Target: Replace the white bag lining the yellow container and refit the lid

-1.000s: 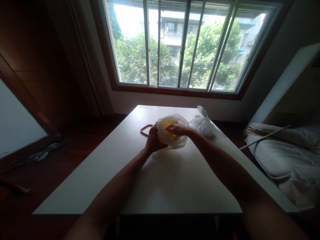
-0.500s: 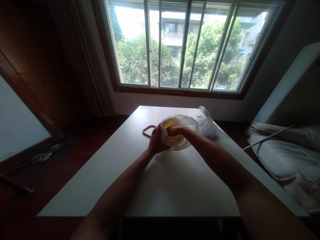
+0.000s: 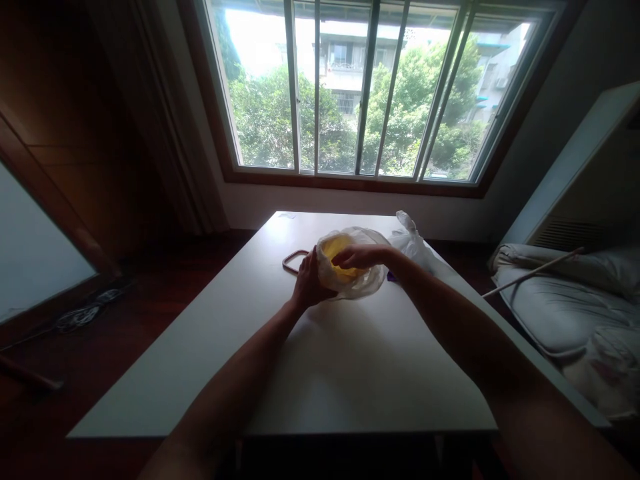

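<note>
A pale plastic bag [image 3: 357,285] stands with its round mouth open towards me, its inside [image 3: 334,248] glowing yellow. My left hand [image 3: 307,283] grips the near-left side of its rim, fingers wrapped round it. Over the mouth is my right hand [image 3: 357,255], its fingers stretched down towards the yellow inside; no held thing shows in them. To the left of the bag lies a reddish-brown loop [image 3: 289,263] with rounded corners, partly hidden behind my left hand. Just behind my right wrist a tied white plastic bag [image 3: 414,243] sits on the table, beside a small purple patch [image 3: 392,275].
The white table [image 3: 310,373] reaches towards the window [image 3: 355,100]. On the right are a pale cushioned seat [image 3: 540,307] and a thin stick [image 3: 535,270]. Coiled cables [image 3: 83,313] lie on the dark floor at the left.
My right hand has risen partly out of the bag's mouth, so more of its fingers show. The purple patch has come into view. My left hand keeps its hold on the rim.
</note>
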Tool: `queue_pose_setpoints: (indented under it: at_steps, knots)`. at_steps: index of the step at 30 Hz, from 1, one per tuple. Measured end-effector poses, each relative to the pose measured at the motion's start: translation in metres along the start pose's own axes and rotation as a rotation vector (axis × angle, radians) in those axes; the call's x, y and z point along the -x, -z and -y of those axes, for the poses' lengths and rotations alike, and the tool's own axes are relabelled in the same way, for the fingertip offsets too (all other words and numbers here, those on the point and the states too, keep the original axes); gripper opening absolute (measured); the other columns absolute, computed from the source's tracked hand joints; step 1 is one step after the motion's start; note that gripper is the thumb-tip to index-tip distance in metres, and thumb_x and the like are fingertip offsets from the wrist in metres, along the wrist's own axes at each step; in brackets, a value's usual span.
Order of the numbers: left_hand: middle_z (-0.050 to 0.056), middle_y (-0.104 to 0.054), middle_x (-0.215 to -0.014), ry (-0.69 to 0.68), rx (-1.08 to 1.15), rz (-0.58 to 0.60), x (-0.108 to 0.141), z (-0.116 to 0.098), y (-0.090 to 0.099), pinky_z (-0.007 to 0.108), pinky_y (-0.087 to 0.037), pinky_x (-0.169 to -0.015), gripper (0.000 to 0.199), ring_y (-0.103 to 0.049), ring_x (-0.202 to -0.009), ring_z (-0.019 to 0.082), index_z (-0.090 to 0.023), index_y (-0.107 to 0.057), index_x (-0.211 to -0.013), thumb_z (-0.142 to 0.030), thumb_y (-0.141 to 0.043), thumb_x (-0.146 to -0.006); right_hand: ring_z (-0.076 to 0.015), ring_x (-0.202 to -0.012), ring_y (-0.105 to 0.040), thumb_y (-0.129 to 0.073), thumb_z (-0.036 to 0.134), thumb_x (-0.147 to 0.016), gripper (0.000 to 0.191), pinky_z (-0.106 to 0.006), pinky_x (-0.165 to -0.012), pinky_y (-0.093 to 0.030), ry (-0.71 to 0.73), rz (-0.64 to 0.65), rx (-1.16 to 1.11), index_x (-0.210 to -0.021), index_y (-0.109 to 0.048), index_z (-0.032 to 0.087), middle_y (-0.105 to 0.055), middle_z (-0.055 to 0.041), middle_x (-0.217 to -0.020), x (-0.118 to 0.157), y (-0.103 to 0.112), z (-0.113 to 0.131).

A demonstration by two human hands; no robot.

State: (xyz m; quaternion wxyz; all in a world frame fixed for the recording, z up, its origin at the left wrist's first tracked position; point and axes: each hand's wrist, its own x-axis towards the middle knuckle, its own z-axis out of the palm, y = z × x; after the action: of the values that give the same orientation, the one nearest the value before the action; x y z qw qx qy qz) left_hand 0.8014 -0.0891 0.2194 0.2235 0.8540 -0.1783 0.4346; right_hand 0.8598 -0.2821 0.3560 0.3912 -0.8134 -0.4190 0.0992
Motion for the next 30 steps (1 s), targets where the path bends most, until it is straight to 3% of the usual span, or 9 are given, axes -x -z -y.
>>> queue_pose_setpoints:
  at_steps: [2, 3, 6, 8, 14, 20, 24, 27, 30]
  knots:
    - [0.025, -0.044, -0.141, 0.018, 0.006, -0.005, 0.001, 0.002, -0.002, 0.058, -0.049, -0.098, 0.133, -0.049, -0.126, 0.046, -0.012, -0.01, -0.155, -0.045, -0.088, -0.052, -0.0185, -0.079, -0.071, -0.074, 0.013, -0.075, 0.016, -0.026, -0.076, -0.056, -0.015, 0.069, -0.05, -0.09, -0.078, 0.015, -0.077, -0.0057, -0.088, 0.014, 0.013, 0.008]
    - [0.025, -0.044, -0.141, 0.025, 0.012, -0.005, 0.002, 0.003, -0.004, 0.058, -0.049, -0.097, 0.134, -0.05, -0.125, 0.046, -0.012, -0.009, -0.155, -0.045, -0.088, -0.052, -0.0191, -0.081, -0.071, -0.07, 0.015, -0.079, 0.016, -0.028, -0.078, -0.056, 0.012, -0.001, -0.06, -0.093, -0.077, 0.014, -0.077, -0.0072, -0.09, 0.019, 0.018, 0.01]
    - [0.025, -0.044, -0.141, 0.035, 0.032, -0.002, 0.002, 0.004, -0.006, 0.059, -0.048, -0.099, 0.136, -0.048, -0.126, 0.045, -0.013, -0.008, -0.156, -0.047, -0.088, -0.051, -0.022, -0.094, -0.07, -0.061, 0.023, -0.087, 0.022, -0.036, -0.09, -0.054, 0.062, -0.424, 0.018, -0.103, -0.074, 0.014, -0.076, -0.0119, -0.103, 0.028, 0.025, 0.004]
    - [0.024, -0.044, -0.141, 0.036, 0.051, -0.003, 0.002, 0.004, -0.007, 0.059, -0.047, -0.102, 0.134, -0.048, -0.126, 0.045, -0.013, -0.01, -0.156, -0.047, -0.088, -0.052, -0.0248, -0.108, -0.067, -0.057, 0.029, -0.092, 0.029, -0.04, -0.1, -0.049, 0.009, -0.571, 0.065, -0.112, -0.072, 0.014, -0.071, -0.0145, -0.118, 0.028, 0.024, -0.012]
    - [0.024, -0.041, -0.144, 0.018, 0.095, 0.007, 0.0, 0.004, -0.008, 0.059, -0.048, -0.101, 0.13, -0.045, -0.128, 0.046, -0.012, -0.014, -0.154, -0.044, -0.088, -0.053, -0.0266, -0.114, -0.064, -0.037, 0.054, -0.101, 0.053, -0.045, -0.102, -0.049, -0.231, -0.373, -0.474, -0.123, -0.064, 0.014, -0.067, -0.0166, -0.127, 0.016, 0.009, -0.061]
    - [0.021, -0.041, -0.144, 0.016, 0.075, -0.003, 0.003, 0.012, -0.014, 0.058, -0.051, -0.098, 0.136, -0.047, -0.129, 0.043, -0.019, -0.007, -0.157, -0.046, -0.088, -0.052, -0.0255, -0.097, -0.07, -0.021, 0.057, -0.102, 0.062, -0.043, -0.09, -0.056, -0.247, -0.176, -0.906, -0.12, -0.063, 0.014, -0.073, -0.0155, -0.111, 0.007, 0.001, -0.071]
    - [0.022, -0.041, -0.144, 0.006, 0.071, 0.003, 0.003, 0.012, -0.013, 0.058, -0.05, -0.098, 0.135, -0.047, -0.128, 0.044, -0.018, -0.006, -0.157, -0.048, -0.087, -0.054, -0.0238, -0.096, -0.07, -0.034, 0.055, -0.101, 0.052, -0.04, -0.089, -0.055, -0.271, -0.426, -0.738, -0.109, -0.066, 0.015, -0.073, -0.0155, -0.111, 0.005, 0.013, -0.07]
    - [0.022, -0.041, -0.145, 0.007, 0.069, 0.003, 0.002, 0.011, -0.013, 0.059, -0.049, -0.101, 0.133, -0.046, -0.129, 0.044, -0.016, -0.007, -0.156, -0.047, -0.087, -0.054, -0.0205, -0.091, -0.068, -0.047, 0.05, -0.097, 0.041, -0.037, -0.088, -0.053, -0.117, -0.712, -0.393, -0.094, -0.069, 0.015, -0.074, -0.0129, -0.102, 0.007, 0.025, -0.051]
    - [0.022, -0.039, -0.147, 0.015, 0.07, 0.009, 0.002, 0.01, -0.013, 0.06, -0.047, -0.102, 0.134, -0.044, -0.13, 0.045, -0.015, -0.006, -0.156, -0.048, -0.087, -0.054, -0.0171, -0.074, -0.066, -0.05, 0.045, -0.095, 0.039, -0.031, -0.076, -0.054, 0.042, -0.666, -0.172, -0.079, -0.069, 0.015, -0.073, -0.0092, -0.082, 0.012, 0.027, -0.018]
